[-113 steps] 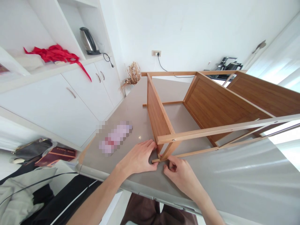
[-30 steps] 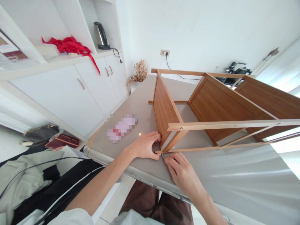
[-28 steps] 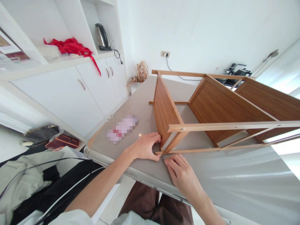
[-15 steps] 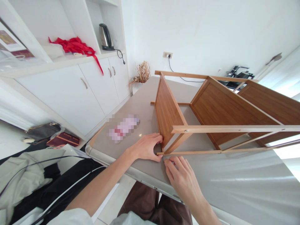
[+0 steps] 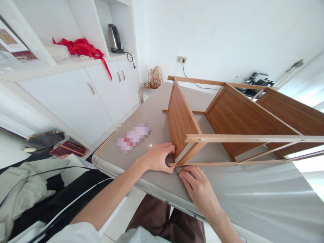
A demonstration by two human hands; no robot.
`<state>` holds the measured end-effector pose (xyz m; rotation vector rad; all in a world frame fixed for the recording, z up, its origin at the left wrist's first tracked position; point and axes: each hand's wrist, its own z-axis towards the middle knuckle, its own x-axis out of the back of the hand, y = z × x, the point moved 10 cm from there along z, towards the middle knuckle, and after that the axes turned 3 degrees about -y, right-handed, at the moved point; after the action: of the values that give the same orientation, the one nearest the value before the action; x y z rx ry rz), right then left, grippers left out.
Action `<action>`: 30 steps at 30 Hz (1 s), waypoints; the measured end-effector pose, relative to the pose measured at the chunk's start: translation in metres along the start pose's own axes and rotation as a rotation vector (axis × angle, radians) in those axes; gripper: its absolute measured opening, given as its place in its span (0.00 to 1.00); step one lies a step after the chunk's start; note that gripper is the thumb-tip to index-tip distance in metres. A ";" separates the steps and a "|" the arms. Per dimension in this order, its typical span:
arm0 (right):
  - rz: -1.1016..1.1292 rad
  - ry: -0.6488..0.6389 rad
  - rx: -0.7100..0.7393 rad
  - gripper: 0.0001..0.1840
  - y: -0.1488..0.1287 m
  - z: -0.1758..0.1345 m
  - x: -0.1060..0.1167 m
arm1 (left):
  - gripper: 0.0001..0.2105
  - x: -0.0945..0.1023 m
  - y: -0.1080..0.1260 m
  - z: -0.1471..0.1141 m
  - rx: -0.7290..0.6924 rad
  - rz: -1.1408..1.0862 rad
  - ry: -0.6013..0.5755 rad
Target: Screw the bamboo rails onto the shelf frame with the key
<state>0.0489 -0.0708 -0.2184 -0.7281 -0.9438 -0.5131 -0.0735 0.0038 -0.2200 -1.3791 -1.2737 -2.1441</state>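
Observation:
A wooden shelf rack (image 5: 182, 114) lies on its side on the grey table. My left hand (image 5: 158, 158) is closed around the near lower corner of its end panel, thumb near the end of the bottom rail and fingers against the panel. Just right of it, my right hand (image 5: 196, 182) pinches a small bent metal piece, which looks like a hex key (image 5: 177, 171), against the outer side of that rail. Its far end and the screw point are too small to make out.
The table (image 5: 152, 118) carries a blurred pinkish packet (image 5: 134, 137) to the left. White cabinets (image 5: 101, 91) with a kettle (image 5: 115, 38) and red ribbon (image 5: 81, 47) stand behind. Dried plants (image 5: 154, 77) are at the table's far corner. Clothes (image 5: 25, 189) lie at lower left.
My right hand has shifted slightly right and turned, so more of the small metal piece shows. My left hand keeps its grip on the rack corner.

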 end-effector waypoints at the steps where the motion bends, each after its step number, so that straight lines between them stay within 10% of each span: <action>1: -0.008 0.001 0.014 0.10 -0.002 0.000 0.001 | 0.18 0.000 0.000 0.000 0.000 0.001 0.001; 30: -0.077 -0.035 0.030 0.13 -0.010 -0.003 -0.010 | 0.18 -0.001 -0.003 0.000 0.000 -0.001 0.012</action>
<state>0.0384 -0.0783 -0.2251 -0.6779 -1.0136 -0.5543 -0.0743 0.0054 -0.2222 -1.3639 -1.2704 -2.1495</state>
